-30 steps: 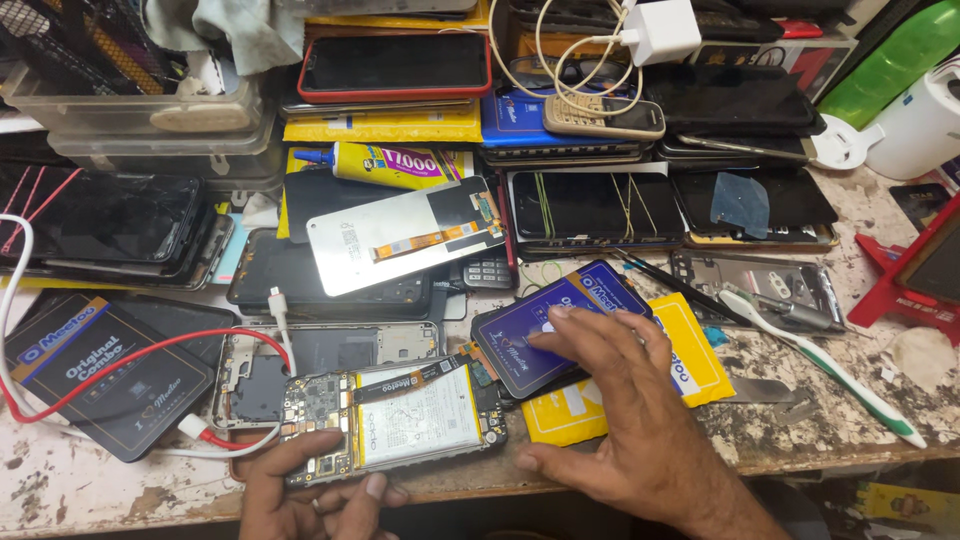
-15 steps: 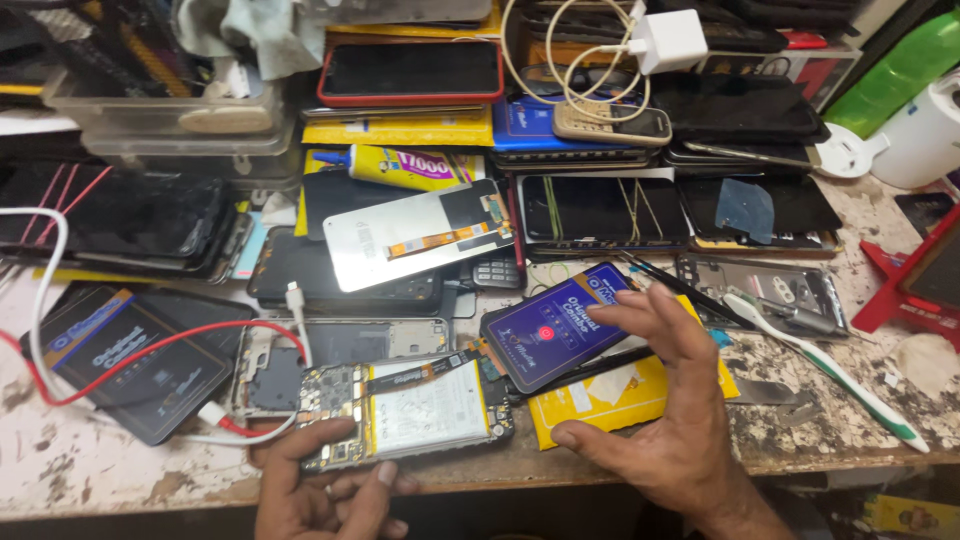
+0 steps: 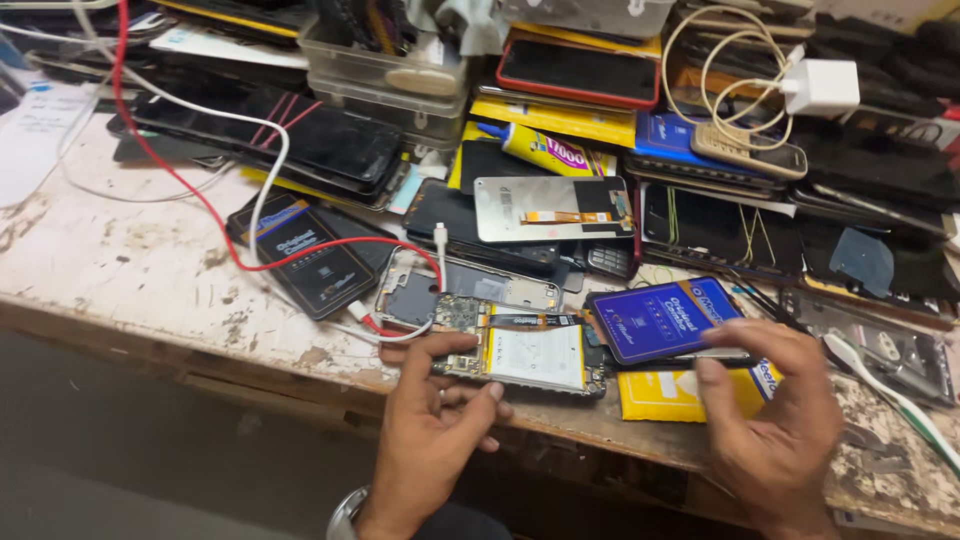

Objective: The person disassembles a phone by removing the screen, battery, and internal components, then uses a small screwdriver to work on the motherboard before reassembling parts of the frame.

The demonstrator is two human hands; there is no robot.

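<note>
At the near edge of the surface (image 3: pixel 130 270), my left hand (image 3: pixel 430 420) has stayed on the opened phone (image 3: pixel 520 352), its fingers clamped on the left end. To its right, my right hand (image 3: pixel 775 415) has lifted off the blue box (image 3: pixel 665 320); its fingers now curl apart just beside it, gripping nothing.

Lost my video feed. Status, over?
Left hand grips opened phone. Right hand on blue screen pack. Red wire nearby, touching nothing held.
</note>
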